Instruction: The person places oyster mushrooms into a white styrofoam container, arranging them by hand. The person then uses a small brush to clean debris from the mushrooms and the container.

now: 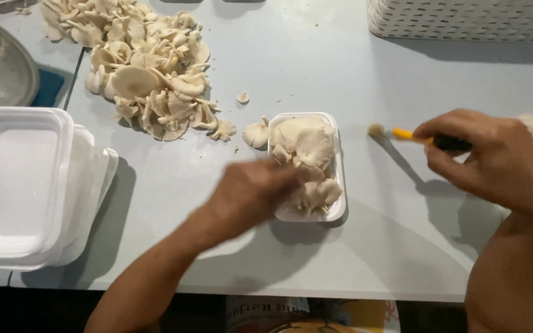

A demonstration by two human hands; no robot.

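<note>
Right hand closed around small brush (yellow handle, pale tip), held above table, right of tray. Left hand blurred, fingers on mushrooms in small white foam tray; grip could not be told. Tray sat mid-table. Loose mushroom pile beyond, stacked foam trays far left, white basket at far edge.

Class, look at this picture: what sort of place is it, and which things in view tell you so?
Probably a small food-packing table, perhaps at a home or a market stall. A heap of mushrooms lies on the table, a stack of foam trays waits beside it, and one tray is already filled.
</note>
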